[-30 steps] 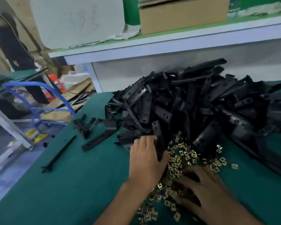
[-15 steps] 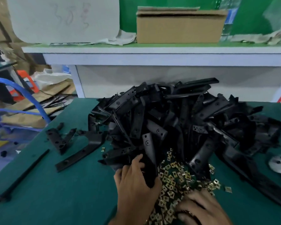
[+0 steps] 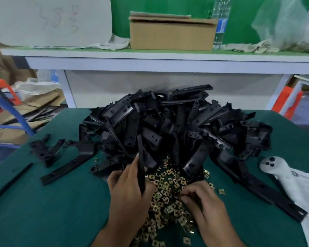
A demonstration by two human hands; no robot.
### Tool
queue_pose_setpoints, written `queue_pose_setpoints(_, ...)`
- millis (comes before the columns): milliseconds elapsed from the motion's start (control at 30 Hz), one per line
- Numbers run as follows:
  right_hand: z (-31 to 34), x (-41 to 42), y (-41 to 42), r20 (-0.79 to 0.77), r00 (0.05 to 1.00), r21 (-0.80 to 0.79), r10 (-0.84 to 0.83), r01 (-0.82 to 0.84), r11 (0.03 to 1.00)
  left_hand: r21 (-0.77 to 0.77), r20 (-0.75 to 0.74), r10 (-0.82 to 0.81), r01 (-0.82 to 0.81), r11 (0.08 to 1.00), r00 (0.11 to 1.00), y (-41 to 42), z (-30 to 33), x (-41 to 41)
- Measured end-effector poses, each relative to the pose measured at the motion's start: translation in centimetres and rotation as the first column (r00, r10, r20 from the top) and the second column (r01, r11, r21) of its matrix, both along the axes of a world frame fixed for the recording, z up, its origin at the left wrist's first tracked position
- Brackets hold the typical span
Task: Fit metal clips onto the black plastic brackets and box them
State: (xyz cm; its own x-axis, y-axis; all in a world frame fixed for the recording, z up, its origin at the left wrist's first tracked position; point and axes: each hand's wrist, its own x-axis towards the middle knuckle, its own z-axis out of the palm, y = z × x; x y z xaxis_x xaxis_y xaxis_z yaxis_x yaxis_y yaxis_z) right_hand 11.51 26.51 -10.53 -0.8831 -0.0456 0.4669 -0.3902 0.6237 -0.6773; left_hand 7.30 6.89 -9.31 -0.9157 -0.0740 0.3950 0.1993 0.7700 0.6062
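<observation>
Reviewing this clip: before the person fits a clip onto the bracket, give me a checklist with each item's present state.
1. Bracket in hand: ok, left hand grips it.
2. Clip picked up: cannot tell; right hand fingertips are curled at the clip pile.
3. Clip supply within reach: ok.
4. More brackets available: ok, bracket heap lies behind.
5. Box ready: cannot tell; the only cardboard box sits on the shelf.
</observation>
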Motion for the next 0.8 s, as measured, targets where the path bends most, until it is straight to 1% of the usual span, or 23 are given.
queue_pose_setpoints(100, -0.1, -0.3, 0.2, 0.161, 0.986, -0.195, -0.037, 0.069, 0.978, 0.059, -0.078, -0.027, 0.032, 0.998, 0.997, 0.1, -0.1, 0.2)
queue_pose_setpoints(167, -0.1, -0.7, 0.5, 0.294, 0.956, -0.356, 0.019, 0.091, 0.930, 0.127, -0.100, -0.054, 0.066, 0.990, 0.994, 0.5, -0.2, 0.5)
queue_pose_setpoints(233, 0.0, -0.9, 0.7, 0.356, 0.929, -0.484, 0.105, 0.087, 0.870, 0.185, -0.112, -0.122, 0.141, 0.973, 0.986, 0.9, -0.4, 1.1)
queue_pose_setpoints(267, 0.1, -1.0, 0.8, 0.360, 0.921, -0.552, 0.150, 0.081, 0.830, 0.216, -0.128, -0.154, 0.180, 0.960, 0.980, 1.1, -0.5, 1.5)
queue_pose_setpoints(300, 0.2, -1.1, 0.8, 0.363, 0.911, -0.634, 0.196, 0.087, 0.768, 0.259, -0.136, -0.184, 0.214, 0.942, 0.974, 1.3, -0.6, 1.8)
queue_pose_setpoints(367, 0.2, -1.3, 0.9, 0.360, 0.887, -0.796, 0.290, 0.130, 0.590, 0.337, -0.128, -0.250, 0.279, 0.899, 0.960, 1.8, -0.9, 2.5)
queue_pose_setpoints(400, 0.2, -1.4, 1.0, 0.344, 0.878, -0.850, 0.332, 0.141, 0.507, 0.353, -0.134, -0.281, 0.311, 0.882, 0.950, 2.1, -0.9, 2.8)
queue_pose_setpoints(467, 0.3, -1.4, 1.1, 0.320, 0.866, -0.904, 0.384, 0.158, 0.398, 0.385, -0.138, -0.341, 0.368, 0.846, 0.930, 2.5, -0.9, 3.0)
queue_pose_setpoints(533, 0.5, -1.5, 1.1, 0.297, 0.856, -0.933, 0.424, 0.167, 0.318, 0.434, -0.141, -0.394, 0.415, 0.800, 0.908, 2.8, -1.1, 3.0)
queue_pose_setpoints(600, 0.8, -1.5, 1.2, 0.277, 0.851, -0.951, 0.447, 0.177, 0.253, 0.470, -0.179, -0.397, 0.433, 0.770, 0.900, 3.0, -1.2, 2.9)
queue_pose_setpoints(700, 1.2, -1.6, 1.3, 0.274, 0.838, -0.959, 0.472, 0.200, 0.200, 0.502, -0.218, -0.404, 0.457, 0.734, 0.888, 3.0, -1.5, 2.7)
queue_pose_setpoints(767, 1.4, -1.6, 1.5, 0.277, 0.827, -0.959, 0.489, 0.209, 0.191, 0.486, -0.224, -0.396, 0.455, 0.747, 0.890, 2.8, -1.6, 2.6)
queue_pose_setpoints(800, 1.5, -1.6, 1.6, 0.272, 0.820, -0.961, 0.503, 0.206, 0.182, 0.460, -0.218, -0.385, 0.442, 0.770, 0.897, 2.7, -1.6, 2.5)
